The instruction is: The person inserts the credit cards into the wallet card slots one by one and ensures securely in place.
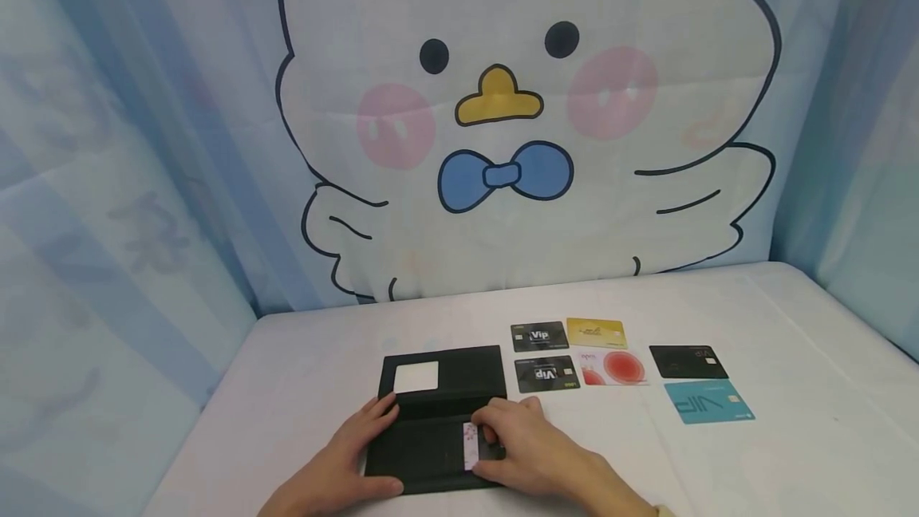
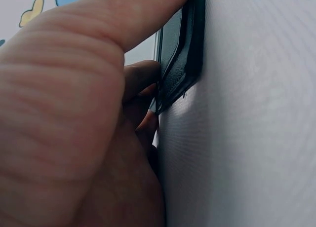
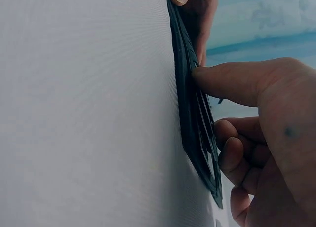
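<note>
An opened black wallet (image 1: 420, 453) lies on the table; its far flap has a white square window. My left hand (image 1: 337, 453) rests at its left side, fingers extended towards the fold and thumb (image 2: 143, 19) along the near edge. At the wallet's right side, my right hand (image 1: 534, 449) curls its fingers around a pale pink patterned card (image 1: 471, 445) in the inner panel. The thumb (image 3: 232, 81) sits at the card's near end and the forefinger at its far end. Part of that card is hidden by the slot or fingers.
Right of the wallet lie two black Vip cards (image 1: 540, 337), a gold card (image 1: 596, 333) and a white-and-red card (image 1: 613, 368). Farther right are a black card (image 1: 688, 361) and a teal card (image 1: 709, 401). A printed curtain (image 1: 502, 246) backs the white table (image 1: 811, 325).
</note>
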Demonstrator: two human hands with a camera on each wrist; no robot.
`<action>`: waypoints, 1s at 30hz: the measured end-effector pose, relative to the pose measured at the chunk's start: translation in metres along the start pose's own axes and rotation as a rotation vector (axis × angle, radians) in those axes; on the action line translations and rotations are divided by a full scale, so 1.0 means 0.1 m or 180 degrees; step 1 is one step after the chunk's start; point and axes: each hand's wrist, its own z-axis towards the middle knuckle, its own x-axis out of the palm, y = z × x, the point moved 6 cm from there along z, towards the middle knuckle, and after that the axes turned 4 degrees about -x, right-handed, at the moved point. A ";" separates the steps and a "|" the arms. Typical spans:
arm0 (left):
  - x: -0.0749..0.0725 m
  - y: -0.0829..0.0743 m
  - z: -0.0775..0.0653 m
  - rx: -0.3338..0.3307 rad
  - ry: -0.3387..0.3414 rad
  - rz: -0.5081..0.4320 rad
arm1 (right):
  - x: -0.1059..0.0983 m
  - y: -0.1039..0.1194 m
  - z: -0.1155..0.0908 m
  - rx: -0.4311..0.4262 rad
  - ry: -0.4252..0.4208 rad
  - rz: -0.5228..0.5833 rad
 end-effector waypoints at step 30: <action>-0.01 0.02 0.00 0.0017 0.0019 -0.0023 | -0.57 -0.46 -0.08 0.0537 -0.0692 -0.0386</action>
